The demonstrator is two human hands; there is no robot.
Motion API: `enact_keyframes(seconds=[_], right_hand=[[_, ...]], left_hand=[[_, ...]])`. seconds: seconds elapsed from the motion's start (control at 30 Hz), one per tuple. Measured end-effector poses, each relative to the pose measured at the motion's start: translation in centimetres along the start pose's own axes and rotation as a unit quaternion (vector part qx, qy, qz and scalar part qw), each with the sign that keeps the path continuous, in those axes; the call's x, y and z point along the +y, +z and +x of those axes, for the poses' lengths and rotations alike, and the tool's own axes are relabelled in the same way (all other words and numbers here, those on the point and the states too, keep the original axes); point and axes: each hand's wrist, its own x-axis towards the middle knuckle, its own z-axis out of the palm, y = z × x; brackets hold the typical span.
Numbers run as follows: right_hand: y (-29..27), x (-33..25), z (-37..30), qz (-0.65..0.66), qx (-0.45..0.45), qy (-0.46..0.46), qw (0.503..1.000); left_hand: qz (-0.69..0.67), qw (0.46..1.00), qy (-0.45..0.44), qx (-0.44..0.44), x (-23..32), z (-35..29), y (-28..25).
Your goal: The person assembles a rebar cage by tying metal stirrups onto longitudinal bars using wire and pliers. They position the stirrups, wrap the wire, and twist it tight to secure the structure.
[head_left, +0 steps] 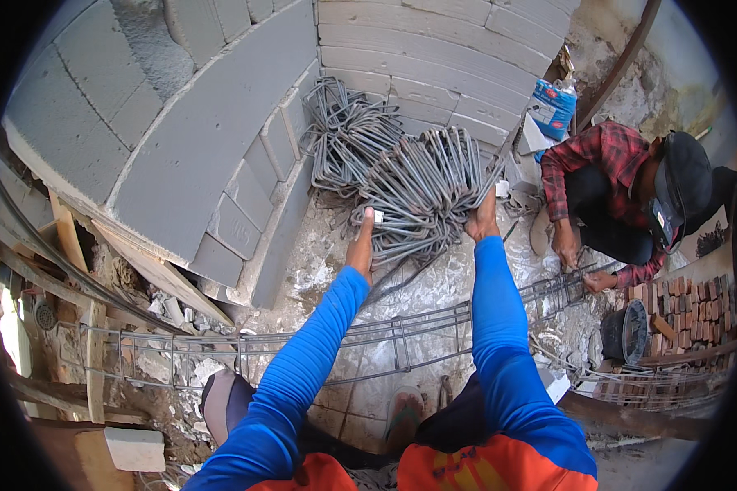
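Note:
A thick bundle of bent steel rebar stirrups (424,184) rests on the dusty floor in front of me. My left hand (361,248) is closed on its near left side, thumb up, with the other fingers mostly hidden. At the bundle's right side, my right hand (484,218) grips the bars, its fingers partly out of sight among them. A second heap of rebar stirrups (344,131) lies against the first, farther left by the wall. Beneath my forearms a long rebar cage (401,342) stretches across the floor.
Grey block walls (434,41) enclose the back and left. At right a co-worker (610,184) crouches with both hands at the cage's end. Near them are a black bucket (624,331), stacked bricks (692,307) and a blue bag (552,108). Wooden boards (160,274) and rubble lie left.

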Motion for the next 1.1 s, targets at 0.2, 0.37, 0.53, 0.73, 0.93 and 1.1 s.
enact_keyframes(seconds=[0.2,0.37,0.53,0.73,0.93,1.1], right_hand=[[-2.3,2.1,-4.9,0.054,0.019,-0.080,0.995],[-1.1,2.4,-8.1,-0.015,0.071,-0.112,0.991],[1.9,-0.2,-11.2,-0.022,0.043,-0.140,0.989],[13.8,-9.7,-12.3,-0.039,-0.004,-0.232,0.972],[24.3,-14.6,0.8,-0.130,-0.027,-0.134,0.982],[23.7,-6.0,6.2,-0.615,-0.024,-0.352,0.705]], left_hand=[[-0.062,0.994,0.051,-0.076,-3.3,-0.5,-1.5],[-0.111,0.992,0.021,-0.062,-5.9,-3.9,-2.4],[-0.108,0.988,0.064,-0.087,-4.0,-7.6,-2.5],[-0.050,0.976,0.200,-0.064,9.4,-13.2,1.3],[-0.118,0.969,0.156,-0.154,22.3,-9.3,2.0],[-0.108,0.984,0.143,-0.020,20.5,-7.4,-2.2]])
